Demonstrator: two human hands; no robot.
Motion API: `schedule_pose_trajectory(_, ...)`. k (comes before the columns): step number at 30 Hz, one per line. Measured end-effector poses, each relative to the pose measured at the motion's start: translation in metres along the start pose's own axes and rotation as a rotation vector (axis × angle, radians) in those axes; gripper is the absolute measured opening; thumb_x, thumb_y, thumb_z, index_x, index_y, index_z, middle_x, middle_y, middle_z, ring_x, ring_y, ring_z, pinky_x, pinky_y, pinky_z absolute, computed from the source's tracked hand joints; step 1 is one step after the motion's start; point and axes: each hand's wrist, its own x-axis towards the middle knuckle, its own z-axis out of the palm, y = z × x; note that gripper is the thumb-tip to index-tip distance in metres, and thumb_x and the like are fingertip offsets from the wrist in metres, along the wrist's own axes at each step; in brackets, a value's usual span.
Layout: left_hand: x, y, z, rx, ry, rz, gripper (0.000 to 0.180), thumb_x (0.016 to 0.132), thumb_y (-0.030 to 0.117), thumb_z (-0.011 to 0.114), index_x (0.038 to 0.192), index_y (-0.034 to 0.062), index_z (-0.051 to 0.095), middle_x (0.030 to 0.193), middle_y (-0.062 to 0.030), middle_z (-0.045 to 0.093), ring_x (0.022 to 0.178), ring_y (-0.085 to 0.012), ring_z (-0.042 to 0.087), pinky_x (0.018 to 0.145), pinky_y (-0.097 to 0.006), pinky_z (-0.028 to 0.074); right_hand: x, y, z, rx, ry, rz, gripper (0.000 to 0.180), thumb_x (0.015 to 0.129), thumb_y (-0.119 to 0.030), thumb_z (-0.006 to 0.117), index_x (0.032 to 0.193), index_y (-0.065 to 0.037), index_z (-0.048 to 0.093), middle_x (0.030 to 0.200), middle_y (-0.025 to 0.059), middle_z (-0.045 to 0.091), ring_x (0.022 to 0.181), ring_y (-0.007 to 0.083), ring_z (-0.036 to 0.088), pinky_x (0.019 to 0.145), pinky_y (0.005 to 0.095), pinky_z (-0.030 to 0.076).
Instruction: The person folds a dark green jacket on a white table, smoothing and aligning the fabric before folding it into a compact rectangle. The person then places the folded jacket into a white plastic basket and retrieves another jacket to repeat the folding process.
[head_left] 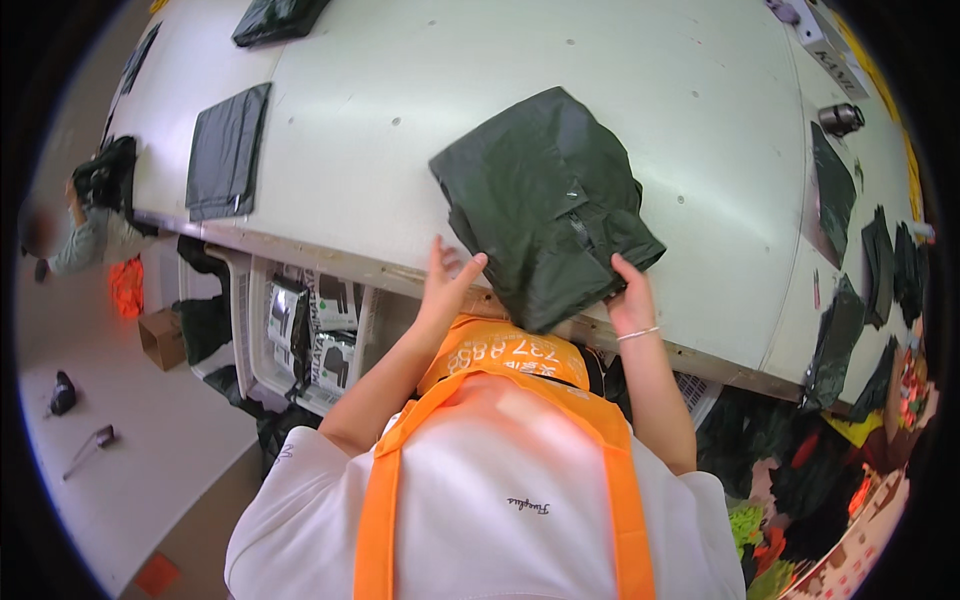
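A dark green, slightly glossy garment, loosely folded, lies on the pale table in front of me. A small snap and a strip of placket show on its upper face, and its near corner hangs past the table edge. My right hand pinches the garment's near right edge, thumb on top and fingers partly hidden under the cloth. At the near left edge, my left hand has its fingers spread. Its thumb tip meets the cloth or lies just beside it; I cannot tell which.
A flat folded dark garment lies on the table to the left, another dark bundle farther back. A white crate below the edge holds printed packets. Dark cloth pieces and a metal cylinder are at right. Another person works far left.
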Motion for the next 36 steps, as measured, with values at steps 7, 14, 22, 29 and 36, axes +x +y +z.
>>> schedule_pose_trajectory(7,-0.032,-0.009,0.029,-0.143,0.012,-0.052,0.070,0.070,0.018,0.079,0.124,-0.0057,0.039,0.116,-0.0170,0.054,0.107,-0.0212,0.052,0.092,-0.032,0.042,-0.023,0.054,0.020,-0.026,-0.073,-0.146,0.058,0.082,-0.017,0.070,0.131,-0.012,0.039,0.128,0.0035,0.048,0.114,0.0200,0.047,0.091,0.0394,0.041)
schedule_pose_trajectory(14,-0.036,-0.022,0.033,0.288,0.178,0.253,0.108,0.067,0.034,0.079,0.138,-0.0085,0.011,0.136,-0.0305,0.027,0.127,-0.0413,0.028,0.107,-0.043,0.025,-0.057,0.049,0.057,-0.076,-0.122,0.084,0.087,0.072,-0.076,0.049,0.131,-0.013,0.043,0.132,0.0047,0.046,0.122,0.0235,0.040,0.100,0.0468,0.029)
schedule_pose_trajectory(22,0.007,0.008,0.002,0.102,-0.047,0.407,0.092,0.075,0.025,0.073,0.141,-0.0028,0.015,0.137,-0.0231,0.030,0.128,-0.0351,0.030,0.107,-0.041,0.024,0.017,0.060,0.105,0.085,-0.145,-0.128,0.048,0.087,-0.024,0.062,0.126,0.000,0.048,0.127,0.0096,0.052,0.110,0.0244,0.053,0.096,0.0372,0.042)
schedule_pose_trajectory(29,0.193,0.047,-0.199,0.604,0.310,0.577,0.084,0.079,0.024,0.068,0.142,-0.0005,0.018,0.142,-0.0226,0.027,0.124,-0.0381,0.034,0.106,-0.046,0.024,0.046,0.000,0.285,-0.005,-0.270,-0.298,0.047,0.088,-0.022,0.060,0.125,0.004,0.047,0.121,0.0122,0.055,0.105,0.0250,0.056,0.090,0.0362,0.047)
schedule_pose_trajectory(36,0.273,0.038,-0.328,1.014,0.251,0.585,0.068,0.076,0.027,0.065,0.135,0.0078,0.037,0.140,-0.0200,0.030,0.124,-0.0379,0.032,0.102,-0.048,0.026,0.022,-0.057,0.577,-0.174,-0.655,-0.239,0.043,0.094,-0.032,0.049,0.117,0.004,0.053,0.111,0.0141,0.061,0.096,0.0247,0.062,0.085,0.0365,0.051)
